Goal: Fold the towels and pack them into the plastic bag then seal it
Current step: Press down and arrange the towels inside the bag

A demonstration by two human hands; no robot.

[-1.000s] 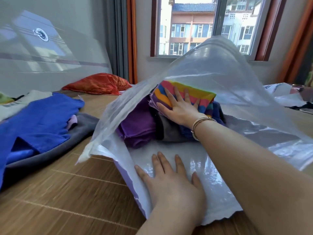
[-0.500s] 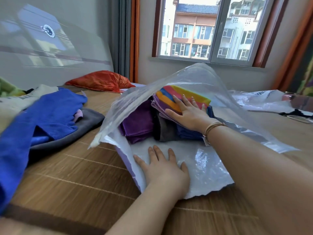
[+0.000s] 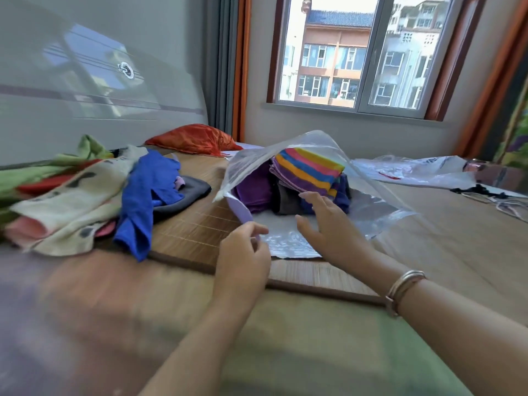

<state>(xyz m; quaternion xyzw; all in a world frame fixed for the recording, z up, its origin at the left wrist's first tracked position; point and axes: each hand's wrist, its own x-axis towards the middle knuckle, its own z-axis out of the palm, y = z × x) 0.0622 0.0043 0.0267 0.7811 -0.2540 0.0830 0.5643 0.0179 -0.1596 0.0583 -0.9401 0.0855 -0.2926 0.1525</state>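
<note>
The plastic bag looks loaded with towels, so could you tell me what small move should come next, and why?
Probably bring the right hand to the bag's upper flap and pull it down. The left hand pinches the purple edge of the plastic bag, the right is open just outside, and the mouth gapes over the striped towel.

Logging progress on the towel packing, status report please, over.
Left hand pinches plastic bag edge; right hand open above it. Striped towel stacked inside, bag unsealed. Blue towel still outside.

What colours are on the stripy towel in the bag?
Pink, yellow, blue, orange and purple stripes on the striped towel, seen from the head view.
</note>
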